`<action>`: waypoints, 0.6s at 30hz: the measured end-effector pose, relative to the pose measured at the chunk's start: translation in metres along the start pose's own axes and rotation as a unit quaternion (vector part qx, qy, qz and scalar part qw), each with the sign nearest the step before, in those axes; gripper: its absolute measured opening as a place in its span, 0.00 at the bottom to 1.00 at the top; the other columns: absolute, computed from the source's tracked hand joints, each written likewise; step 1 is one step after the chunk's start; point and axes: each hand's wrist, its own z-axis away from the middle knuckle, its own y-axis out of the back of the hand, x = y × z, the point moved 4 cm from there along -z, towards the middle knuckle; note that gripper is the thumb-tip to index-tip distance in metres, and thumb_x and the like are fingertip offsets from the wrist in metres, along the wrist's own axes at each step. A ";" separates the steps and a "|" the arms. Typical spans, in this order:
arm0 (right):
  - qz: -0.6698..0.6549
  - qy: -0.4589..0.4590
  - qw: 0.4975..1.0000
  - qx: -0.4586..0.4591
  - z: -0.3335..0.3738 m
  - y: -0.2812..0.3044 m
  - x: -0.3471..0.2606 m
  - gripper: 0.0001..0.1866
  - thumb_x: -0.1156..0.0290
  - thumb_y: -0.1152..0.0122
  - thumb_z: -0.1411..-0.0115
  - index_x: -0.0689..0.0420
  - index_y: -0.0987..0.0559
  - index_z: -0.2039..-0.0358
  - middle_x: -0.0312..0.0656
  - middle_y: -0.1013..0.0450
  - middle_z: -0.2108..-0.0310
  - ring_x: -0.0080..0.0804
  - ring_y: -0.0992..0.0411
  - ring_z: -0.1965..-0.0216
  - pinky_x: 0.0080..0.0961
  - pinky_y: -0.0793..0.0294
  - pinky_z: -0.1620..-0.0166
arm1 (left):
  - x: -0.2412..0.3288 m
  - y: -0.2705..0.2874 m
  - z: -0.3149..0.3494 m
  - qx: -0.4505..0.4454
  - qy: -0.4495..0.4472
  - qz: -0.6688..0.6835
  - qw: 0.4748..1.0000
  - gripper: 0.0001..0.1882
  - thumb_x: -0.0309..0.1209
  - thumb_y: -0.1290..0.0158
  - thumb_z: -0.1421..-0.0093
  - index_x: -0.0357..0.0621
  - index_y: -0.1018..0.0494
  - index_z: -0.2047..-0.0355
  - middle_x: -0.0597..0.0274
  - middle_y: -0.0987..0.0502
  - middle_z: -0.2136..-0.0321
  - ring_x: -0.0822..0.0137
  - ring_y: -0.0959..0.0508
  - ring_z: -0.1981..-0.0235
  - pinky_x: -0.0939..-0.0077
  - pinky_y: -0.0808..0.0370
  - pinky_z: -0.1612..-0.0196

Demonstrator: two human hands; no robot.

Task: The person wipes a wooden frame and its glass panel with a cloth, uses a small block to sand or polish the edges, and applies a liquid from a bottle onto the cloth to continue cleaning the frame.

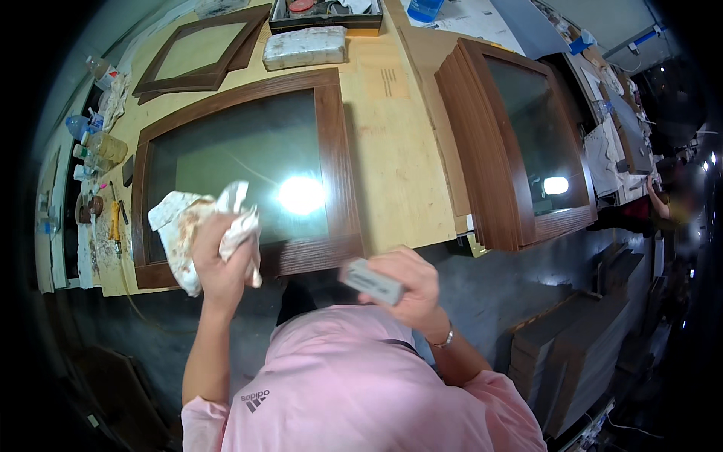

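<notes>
My left hand [220,252] is closed around a crumpled white rag [178,230] with brown stains. It is over the near left part of a brown wooden-framed glass panel [337,151], which lies flat on the workbench. In my right hand [416,285] is a small grey sanding block [373,282], slightly blurred. That hand is just off the bench's front edge, near the panel's right front corner and apart from it. A bright light reflects in the glass.
To the right stands a stack of similar brown-framed panels [486,151]. Farther back lie loose frames [162,53], a wrapped package [305,48] and a box of items [324,24]. Bottles [105,147] and a yellow-handled screwdriver [114,222] line the left. Boards [580,339] are stacked lower right; another person [659,207] is beyond.
</notes>
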 end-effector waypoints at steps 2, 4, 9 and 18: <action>0.066 0.062 0.996 0.005 -0.004 -0.018 -0.003 0.21 0.66 0.22 0.56 0.56 0.17 0.60 0.44 0.20 0.64 0.43 0.22 0.61 0.39 0.21 0.53 | 0.037 -0.019 -0.028 -0.046 -0.163 -0.032 0.985 0.18 0.20 0.44 0.54 0.37 0.21 0.60 0.56 0.20 0.62 0.58 0.22 0.61 0.68 0.28 0.55; 0.141 0.091 0.986 -0.017 -0.001 -0.033 -0.004 0.22 0.68 0.25 0.57 0.54 0.18 0.58 0.43 0.20 0.64 0.43 0.22 0.57 0.43 0.23 0.48 | 0.059 -0.057 -0.045 -0.180 -0.279 -0.028 0.943 0.24 0.21 0.42 0.57 0.40 0.21 0.55 0.54 0.20 0.55 0.53 0.23 0.56 0.62 0.28 0.51; 0.179 0.021 0.984 -0.015 0.012 -0.053 0.000 0.22 0.62 0.23 0.55 0.55 0.18 0.60 0.45 0.19 0.63 0.41 0.19 0.56 0.42 0.22 0.47 | 0.027 -0.140 -0.077 -0.351 -0.418 -0.116 0.830 0.21 0.26 0.37 0.54 0.47 0.19 0.56 0.61 0.20 0.54 0.55 0.23 0.51 0.59 0.27 0.45; 0.159 -0.085 0.983 0.043 0.008 -0.051 -0.005 0.19 0.65 0.23 0.54 0.56 0.19 0.62 0.44 0.19 0.70 0.39 0.18 0.66 0.40 0.22 0.46 | 0.019 -0.158 -0.110 -0.265 -0.360 -0.056 0.893 0.15 0.22 0.39 0.54 0.42 0.19 0.62 0.55 0.19 0.64 0.51 0.21 0.59 0.60 0.24 0.50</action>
